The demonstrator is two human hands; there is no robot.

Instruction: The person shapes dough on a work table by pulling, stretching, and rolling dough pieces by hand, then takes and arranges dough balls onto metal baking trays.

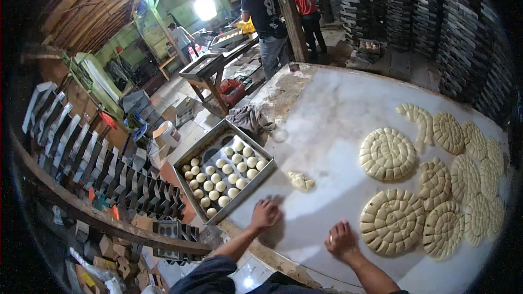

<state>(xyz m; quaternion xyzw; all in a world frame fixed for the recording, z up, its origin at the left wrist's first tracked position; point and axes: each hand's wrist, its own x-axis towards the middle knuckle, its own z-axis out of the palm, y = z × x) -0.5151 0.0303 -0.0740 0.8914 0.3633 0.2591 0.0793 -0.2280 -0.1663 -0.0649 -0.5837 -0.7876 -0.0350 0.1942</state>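
Our left hand, right hand curled; can't tell if gripping. Likely rolling: we'd cup lightly, matching round cream dough balls.

L slv. is dk. blue, forearms bare.

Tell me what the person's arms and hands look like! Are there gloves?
No gloves: the left hand and right hand are bare, and so are the forearms. A dark, bluish sleeve covers the left arm higher up.
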